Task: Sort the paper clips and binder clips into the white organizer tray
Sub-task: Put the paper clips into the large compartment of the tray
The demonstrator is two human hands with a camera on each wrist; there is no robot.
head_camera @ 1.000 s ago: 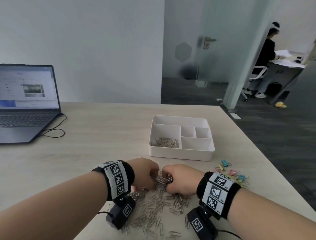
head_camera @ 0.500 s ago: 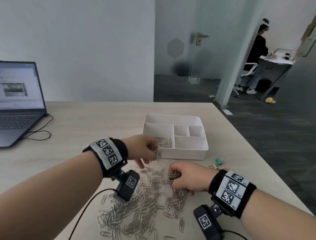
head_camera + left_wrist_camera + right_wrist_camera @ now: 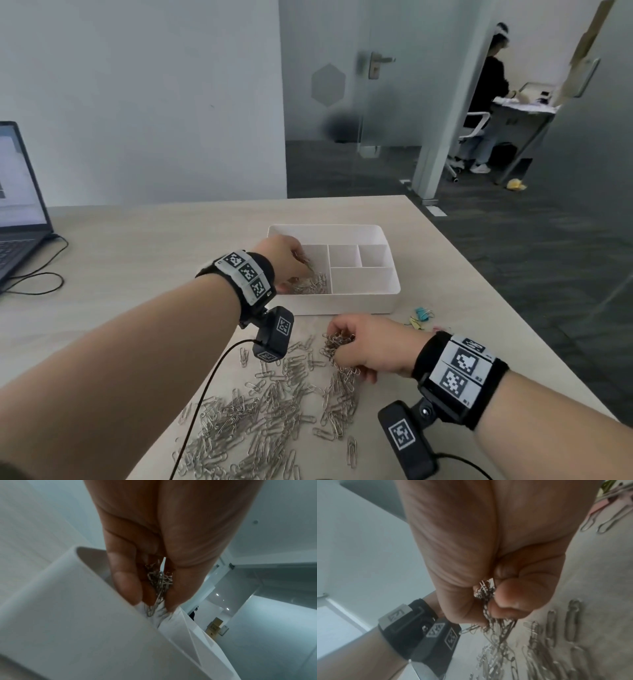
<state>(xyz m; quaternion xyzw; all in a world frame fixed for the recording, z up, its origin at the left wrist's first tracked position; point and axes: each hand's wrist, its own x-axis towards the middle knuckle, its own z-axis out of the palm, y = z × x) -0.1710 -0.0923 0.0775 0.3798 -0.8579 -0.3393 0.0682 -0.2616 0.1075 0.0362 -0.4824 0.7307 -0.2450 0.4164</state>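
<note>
The white organizer tray point(image 3: 342, 301) stands mid-table with a heap of silver paper clips point(image 3: 313, 286) in its left compartment. My left hand point(image 3: 291, 263) hovers over that compartment, fingers curled round a bunch of paper clips point(image 3: 160, 582) that dangle from the fingertips. My right hand point(image 3: 363, 346) sits just above the table, in front of the tray, gripping a fistful of paper clips point(image 3: 485, 592). A wide scatter of loose paper clips point(image 3: 274, 411) lies on the table near me. Coloured binder clips point(image 3: 421, 315) lie to the right of the tray.
A laptop point(image 3: 17, 212) with a black cable point(image 3: 41, 274) stands at the far left of the table. The table's right edge point(image 3: 496, 308) runs close to the binder clips. A person sits at a desk point(image 3: 486, 102) far behind a glass partition.
My left hand rose from the pile with clips and moved forward over the tray's left compartment. My right hand stayed at the pile, closing on its own bunch.
</note>
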